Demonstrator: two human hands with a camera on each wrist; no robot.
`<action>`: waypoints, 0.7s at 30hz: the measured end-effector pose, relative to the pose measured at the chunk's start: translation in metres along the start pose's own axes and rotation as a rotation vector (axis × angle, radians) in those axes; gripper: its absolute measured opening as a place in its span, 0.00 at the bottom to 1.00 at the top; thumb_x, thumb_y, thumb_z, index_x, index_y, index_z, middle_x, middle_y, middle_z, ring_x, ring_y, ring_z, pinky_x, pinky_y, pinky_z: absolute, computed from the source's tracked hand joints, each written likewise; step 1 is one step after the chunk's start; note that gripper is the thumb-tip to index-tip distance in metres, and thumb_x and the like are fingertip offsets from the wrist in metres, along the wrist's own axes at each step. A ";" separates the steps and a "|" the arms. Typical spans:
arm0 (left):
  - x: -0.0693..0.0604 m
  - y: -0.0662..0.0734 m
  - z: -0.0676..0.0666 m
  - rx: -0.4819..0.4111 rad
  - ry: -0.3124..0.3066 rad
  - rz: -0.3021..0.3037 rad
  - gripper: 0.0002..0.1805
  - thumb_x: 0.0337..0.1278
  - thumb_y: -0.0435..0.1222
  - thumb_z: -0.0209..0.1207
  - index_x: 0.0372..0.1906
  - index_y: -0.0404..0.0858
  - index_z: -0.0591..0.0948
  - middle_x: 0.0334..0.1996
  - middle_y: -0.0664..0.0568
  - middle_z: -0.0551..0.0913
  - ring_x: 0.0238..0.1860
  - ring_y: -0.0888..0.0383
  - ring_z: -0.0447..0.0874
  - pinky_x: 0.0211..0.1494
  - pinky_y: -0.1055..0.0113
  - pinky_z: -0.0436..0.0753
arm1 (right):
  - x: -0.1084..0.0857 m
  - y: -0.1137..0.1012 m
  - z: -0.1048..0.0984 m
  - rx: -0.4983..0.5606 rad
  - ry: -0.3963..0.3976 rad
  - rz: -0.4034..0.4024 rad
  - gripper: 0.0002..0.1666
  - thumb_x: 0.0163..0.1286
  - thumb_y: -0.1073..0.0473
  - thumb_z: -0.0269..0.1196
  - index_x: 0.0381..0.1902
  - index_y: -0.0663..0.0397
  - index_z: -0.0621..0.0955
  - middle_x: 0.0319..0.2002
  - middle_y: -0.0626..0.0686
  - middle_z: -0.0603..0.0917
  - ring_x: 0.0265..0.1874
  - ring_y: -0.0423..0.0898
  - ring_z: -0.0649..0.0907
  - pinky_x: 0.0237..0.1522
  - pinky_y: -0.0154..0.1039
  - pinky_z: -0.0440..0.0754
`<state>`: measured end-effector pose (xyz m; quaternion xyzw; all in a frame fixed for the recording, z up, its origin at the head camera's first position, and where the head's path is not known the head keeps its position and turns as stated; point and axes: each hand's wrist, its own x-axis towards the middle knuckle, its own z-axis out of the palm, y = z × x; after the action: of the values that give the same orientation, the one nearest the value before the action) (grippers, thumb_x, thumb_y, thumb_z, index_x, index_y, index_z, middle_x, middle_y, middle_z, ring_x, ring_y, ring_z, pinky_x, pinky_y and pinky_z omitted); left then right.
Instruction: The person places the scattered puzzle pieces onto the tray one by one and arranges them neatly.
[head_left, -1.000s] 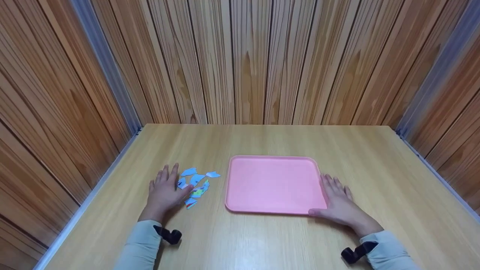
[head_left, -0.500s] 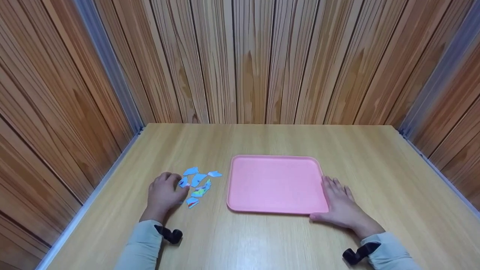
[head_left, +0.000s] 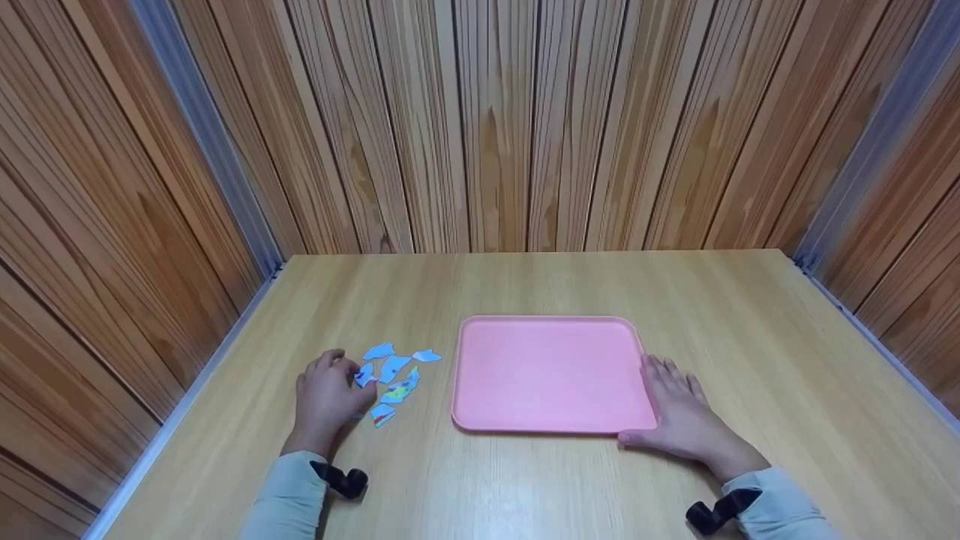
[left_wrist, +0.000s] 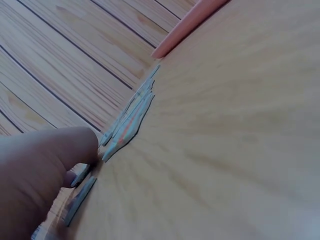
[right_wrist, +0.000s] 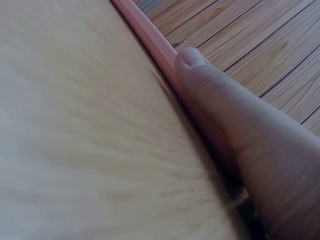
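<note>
Several flat, irregular puzzle pieces (head_left: 395,368), printed mostly in blue, lie loosely grouped left of a pink tray (head_left: 551,375). At their left side my left hand (head_left: 327,397) has its fingers bent down. Its thumb and fingertips close on a small blue puzzle piece (head_left: 365,374), partly hidden by the thumb in the left wrist view. Another puzzle piece (left_wrist: 80,201) lies just below that thumb. My right hand (head_left: 681,412) rests against the tray's lower right corner, fingers extended along the right side and thumb (right_wrist: 195,62) on the front rim.
The wooden table (head_left: 525,487) is bounded by plank-patterned panels (head_left: 502,127) at the back and both sides. A stray blue piece (head_left: 427,355) lies closest to the tray. Each wrist carries a small black camera (head_left: 350,484) on its sleeve.
The left hand's fingers, stretched out a second ago, have curled down toward the thumb at the leftmost pieces. The right hand and tray stay in place; the head view shifts slightly.
</note>
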<state>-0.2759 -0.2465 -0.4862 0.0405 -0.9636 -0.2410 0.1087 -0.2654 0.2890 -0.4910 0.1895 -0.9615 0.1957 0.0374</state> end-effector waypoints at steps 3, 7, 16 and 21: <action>0.001 0.001 0.000 0.013 0.013 -0.004 0.26 0.53 0.52 0.66 0.47 0.35 0.85 0.71 0.36 0.68 0.72 0.33 0.59 0.69 0.31 0.53 | 0.000 -0.001 0.000 -0.003 0.000 0.001 0.80 0.48 0.23 0.69 0.77 0.73 0.48 0.77 0.74 0.50 0.76 0.73 0.46 0.71 0.70 0.38; 0.002 0.006 0.004 0.009 0.019 -0.001 0.25 0.54 0.52 0.66 0.48 0.37 0.84 0.72 0.39 0.66 0.73 0.35 0.56 0.71 0.30 0.47 | -0.002 -0.001 0.001 -0.007 0.004 -0.003 0.81 0.48 0.22 0.69 0.77 0.72 0.48 0.76 0.74 0.51 0.76 0.73 0.47 0.71 0.71 0.38; 0.012 0.035 0.019 0.027 0.062 0.026 0.27 0.51 0.54 0.68 0.52 0.43 0.85 0.50 0.48 0.81 0.58 0.44 0.68 0.66 0.37 0.61 | -0.005 -0.001 0.001 0.001 0.019 -0.003 0.79 0.48 0.24 0.70 0.78 0.72 0.49 0.76 0.74 0.52 0.75 0.73 0.48 0.70 0.71 0.39; 0.017 0.048 0.025 0.020 0.048 0.022 0.27 0.51 0.53 0.69 0.55 0.44 0.85 0.47 0.50 0.84 0.53 0.47 0.70 0.65 0.37 0.61 | -0.002 -0.002 0.001 -0.005 0.018 -0.016 0.79 0.49 0.23 0.70 0.77 0.71 0.50 0.76 0.73 0.52 0.76 0.72 0.48 0.70 0.71 0.39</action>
<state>-0.2999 -0.1949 -0.4818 0.0368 -0.9634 -0.2292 0.1338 -0.2626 0.2874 -0.4912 0.1952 -0.9600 0.1947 0.0481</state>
